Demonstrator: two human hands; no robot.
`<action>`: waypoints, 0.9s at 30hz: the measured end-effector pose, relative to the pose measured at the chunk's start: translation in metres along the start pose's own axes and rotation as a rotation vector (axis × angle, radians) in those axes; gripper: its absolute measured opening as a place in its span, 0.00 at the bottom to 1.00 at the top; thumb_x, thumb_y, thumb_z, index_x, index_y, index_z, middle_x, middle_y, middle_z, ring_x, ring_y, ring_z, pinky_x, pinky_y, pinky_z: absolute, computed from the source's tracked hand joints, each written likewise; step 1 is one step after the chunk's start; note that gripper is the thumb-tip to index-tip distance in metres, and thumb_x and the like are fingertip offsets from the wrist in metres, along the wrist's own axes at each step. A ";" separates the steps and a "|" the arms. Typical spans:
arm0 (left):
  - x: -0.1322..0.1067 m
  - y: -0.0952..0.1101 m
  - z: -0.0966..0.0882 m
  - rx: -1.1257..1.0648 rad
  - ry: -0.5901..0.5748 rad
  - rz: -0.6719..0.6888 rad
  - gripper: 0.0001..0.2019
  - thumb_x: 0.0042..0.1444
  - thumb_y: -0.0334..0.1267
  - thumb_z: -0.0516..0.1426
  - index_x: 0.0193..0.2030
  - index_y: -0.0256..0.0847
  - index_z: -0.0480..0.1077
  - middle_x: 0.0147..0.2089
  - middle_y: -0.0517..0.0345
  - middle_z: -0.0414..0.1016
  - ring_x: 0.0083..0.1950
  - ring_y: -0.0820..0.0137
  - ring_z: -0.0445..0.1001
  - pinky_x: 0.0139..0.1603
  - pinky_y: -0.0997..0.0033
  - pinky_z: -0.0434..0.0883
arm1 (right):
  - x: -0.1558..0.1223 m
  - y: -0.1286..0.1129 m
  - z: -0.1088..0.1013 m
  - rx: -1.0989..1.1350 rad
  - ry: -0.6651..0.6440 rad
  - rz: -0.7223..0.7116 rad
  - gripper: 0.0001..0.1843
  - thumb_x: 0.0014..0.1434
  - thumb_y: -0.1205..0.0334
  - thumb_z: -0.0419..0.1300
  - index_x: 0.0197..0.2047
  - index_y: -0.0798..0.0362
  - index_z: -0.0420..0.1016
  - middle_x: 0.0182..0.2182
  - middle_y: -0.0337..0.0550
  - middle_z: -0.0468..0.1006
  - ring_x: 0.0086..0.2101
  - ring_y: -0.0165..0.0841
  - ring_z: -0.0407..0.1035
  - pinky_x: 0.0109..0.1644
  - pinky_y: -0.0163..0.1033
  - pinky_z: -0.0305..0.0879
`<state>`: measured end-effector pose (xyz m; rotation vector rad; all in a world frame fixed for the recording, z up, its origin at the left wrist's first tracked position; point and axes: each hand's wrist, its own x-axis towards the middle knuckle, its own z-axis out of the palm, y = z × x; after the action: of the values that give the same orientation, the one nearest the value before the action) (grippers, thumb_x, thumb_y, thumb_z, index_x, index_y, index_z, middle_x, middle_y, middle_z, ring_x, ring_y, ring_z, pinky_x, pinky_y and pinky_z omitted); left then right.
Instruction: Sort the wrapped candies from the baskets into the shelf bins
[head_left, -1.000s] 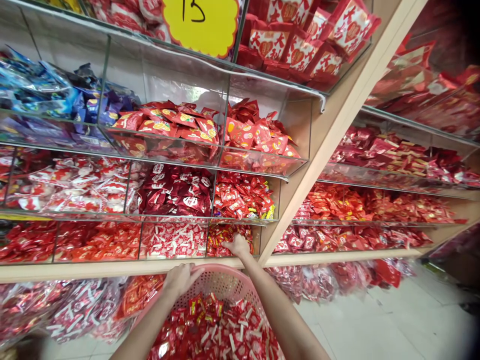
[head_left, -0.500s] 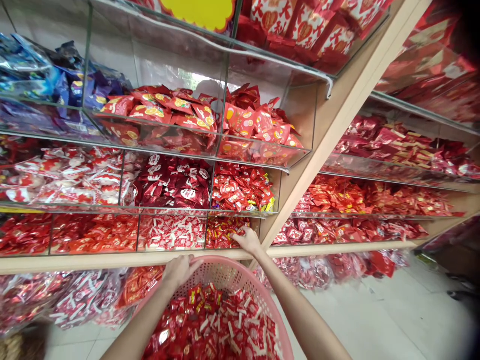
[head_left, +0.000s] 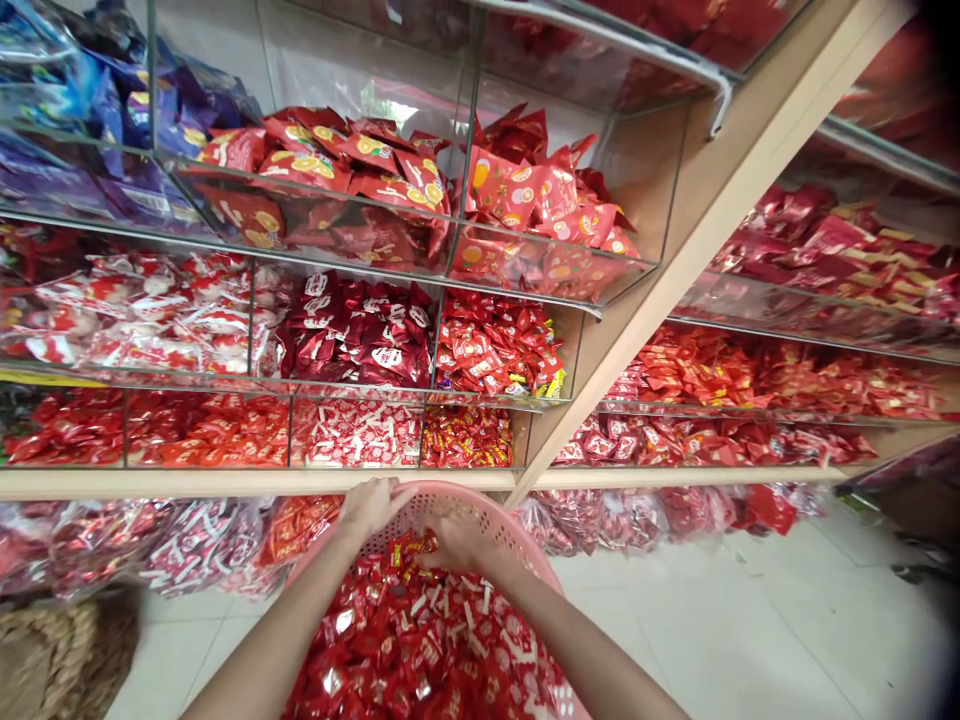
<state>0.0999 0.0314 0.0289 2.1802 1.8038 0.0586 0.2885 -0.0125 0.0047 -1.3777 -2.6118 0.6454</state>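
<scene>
A pink perforated plastic basket (head_left: pixel 536 570) is in front of me, heaped with red-wrapped candies (head_left: pixel 405 640), some of them white and red. My left hand (head_left: pixel 371 508) is closed over its far left rim. Inside the basket, near the far wall, my right hand (head_left: pixel 454 540) hangs low over red-and-yellow wrapped candies (head_left: pixel 405 552). Its fingers are bent and apart, with their tips close to those candies. The shelf compartment just beyond the basket holds similar small red-and-yellow candies (head_left: pixel 466 440).
Clear-fronted shelf bins hold maroon packets (head_left: pixel 356 335), orange-printed red packets (head_left: pixel 315 160) and blue packets (head_left: pixel 67 90). A slanting wooden upright (head_left: pixel 637 330) divides the shelving. Bagged sweets (head_left: pixel 202 540) lie under the bottom ledge. A woven basket (head_left: pixel 52 650) stands at lower left on the tiled floor (head_left: pixel 720 640).
My right hand has moved from the red-and-yellow candy compartment down into the pink basket. My left hand still grips the rim. The view has tilted downward and come a little closer.
</scene>
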 end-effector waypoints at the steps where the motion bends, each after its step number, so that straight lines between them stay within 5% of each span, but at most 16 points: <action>1: 0.000 0.000 0.000 0.001 0.002 0.000 0.37 0.52 0.67 0.36 0.46 0.42 0.72 0.39 0.44 0.78 0.41 0.57 0.76 0.40 0.64 0.67 | 0.002 -0.001 0.003 -0.034 -0.002 0.022 0.20 0.48 0.51 0.64 0.42 0.52 0.70 0.42 0.48 0.73 0.42 0.41 0.68 0.46 0.42 0.63; 6: 0.001 0.000 0.000 0.004 -0.003 0.006 0.37 0.51 0.67 0.36 0.45 0.42 0.72 0.39 0.44 0.78 0.41 0.57 0.76 0.40 0.63 0.67 | -0.005 0.001 0.002 -0.089 0.042 0.093 0.17 0.56 0.55 0.57 0.47 0.53 0.66 0.45 0.51 0.72 0.44 0.40 0.68 0.46 0.41 0.62; 11: 0.001 0.002 0.002 0.010 -0.010 -0.005 0.35 0.53 0.65 0.37 0.45 0.41 0.72 0.40 0.43 0.78 0.43 0.57 0.75 0.41 0.63 0.67 | -0.012 0.003 -0.007 -0.064 0.036 0.211 0.12 0.60 0.62 0.50 0.48 0.51 0.65 0.38 0.46 0.76 0.37 0.36 0.70 0.40 0.37 0.61; 22: -0.002 0.003 -0.003 0.015 -0.018 -0.013 0.33 0.53 0.64 0.38 0.42 0.41 0.73 0.38 0.45 0.78 0.41 0.57 0.75 0.40 0.64 0.67 | 0.010 -0.006 0.017 0.099 -0.090 -0.027 0.05 0.55 0.60 0.59 0.34 0.52 0.72 0.33 0.40 0.76 0.34 0.32 0.68 0.36 0.34 0.59; 27: -0.001 0.002 -0.002 0.006 -0.011 -0.003 0.34 0.53 0.65 0.38 0.43 0.42 0.72 0.39 0.45 0.78 0.40 0.58 0.76 0.39 0.64 0.67 | 0.007 -0.011 -0.006 0.064 0.058 0.031 0.06 0.57 0.61 0.55 0.34 0.52 0.72 0.32 0.41 0.76 0.32 0.32 0.67 0.34 0.34 0.58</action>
<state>0.1014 0.0307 0.0312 2.1781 1.8031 0.0400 0.2776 -0.0103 0.0140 -1.3991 -2.5080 0.6760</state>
